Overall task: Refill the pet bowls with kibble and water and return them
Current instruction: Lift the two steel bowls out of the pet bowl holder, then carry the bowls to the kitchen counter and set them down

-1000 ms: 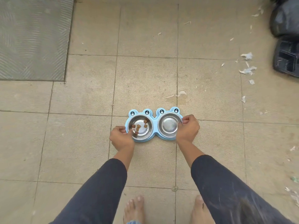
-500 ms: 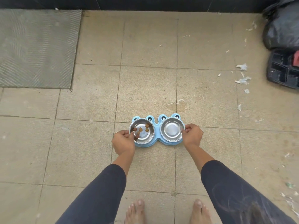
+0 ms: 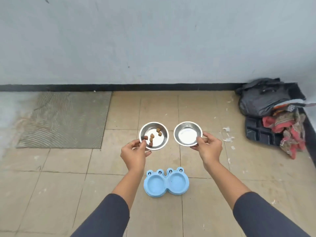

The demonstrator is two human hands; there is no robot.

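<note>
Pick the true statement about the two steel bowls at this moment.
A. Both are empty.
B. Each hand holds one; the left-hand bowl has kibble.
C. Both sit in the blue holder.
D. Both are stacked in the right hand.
B: the left hand grips the bowl with kibble, the right hand grips the empty bowl, and the blue holder lies bare on the floor.

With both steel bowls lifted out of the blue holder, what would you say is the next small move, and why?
Probably carry both bowls off to be refilled. The left hand grips the left bowl, which holds only a few kibble pieces; the right hand grips the right bowl, which looks empty. The blue holder sits bare on the floor.
</note>
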